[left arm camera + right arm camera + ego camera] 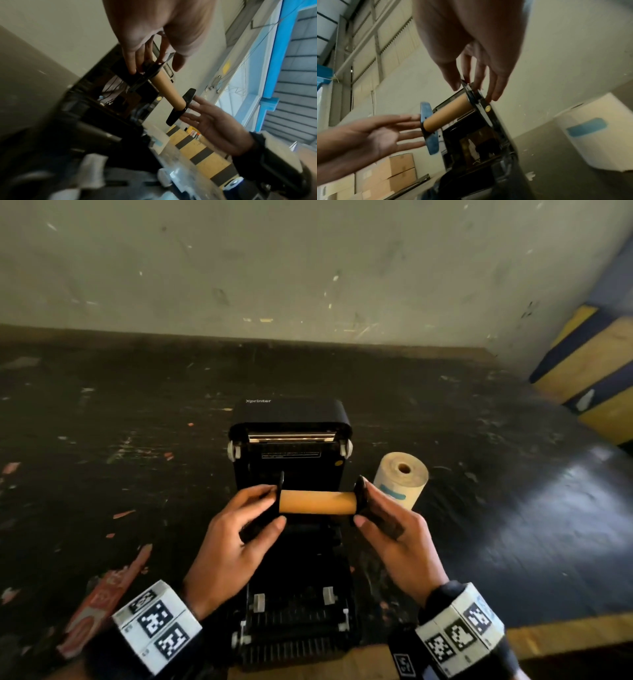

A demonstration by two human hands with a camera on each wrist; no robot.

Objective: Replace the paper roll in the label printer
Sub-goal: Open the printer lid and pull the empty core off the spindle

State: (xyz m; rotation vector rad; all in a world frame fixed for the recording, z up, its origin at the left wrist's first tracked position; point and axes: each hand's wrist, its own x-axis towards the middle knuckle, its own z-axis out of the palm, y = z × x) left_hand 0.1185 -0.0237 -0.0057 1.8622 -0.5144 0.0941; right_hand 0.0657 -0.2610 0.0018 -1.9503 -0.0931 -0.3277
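**Empty core held over the open printer**

While the label printer [291, 460] sits on the dark surface [102, 440] with its lid raised, both hands hold the spindle level above the open bay. Its bare brown cardboard core [317, 502] spans two black end flanges. The left hand [236, 539] grips the left flange [280, 491] between thumb and fingertips; the right hand [394, 539] pinches the right flange [359, 494] the same way. A full paper roll [400, 477] with a blue strip stands on end just right of the printer, touching nothing held. A red wrapper [102, 597] lies on the surface at the left.
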